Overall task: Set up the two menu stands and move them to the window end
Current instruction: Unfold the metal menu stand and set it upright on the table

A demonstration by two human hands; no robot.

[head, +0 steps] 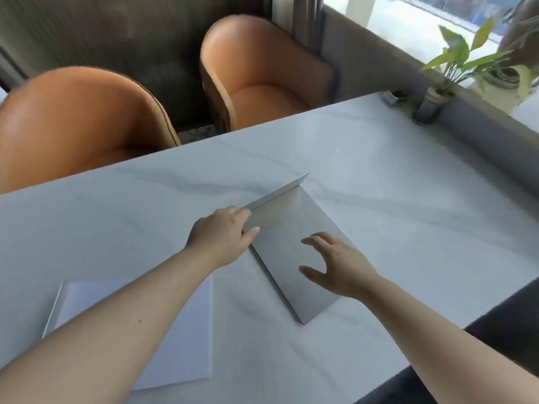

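The first menu stand (291, 246), mid-table, is being raised: the left hand (223, 237) pinches its folded edge, the right hand (335, 266) hovers spread, the second stand (175, 339) lies flat nearby, awaiting lifting upright next.

Left hand (223, 237) pinching, right hand (339, 266) spread.

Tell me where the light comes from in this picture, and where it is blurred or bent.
Head view: daylight enters through the window at upper right, which is washed out; the nearer chair is smeared with motion blur; the wide lens bows the table edge; the grey menu stand under both hands looks fairly sharp, with soft shadow beneath the right hand.
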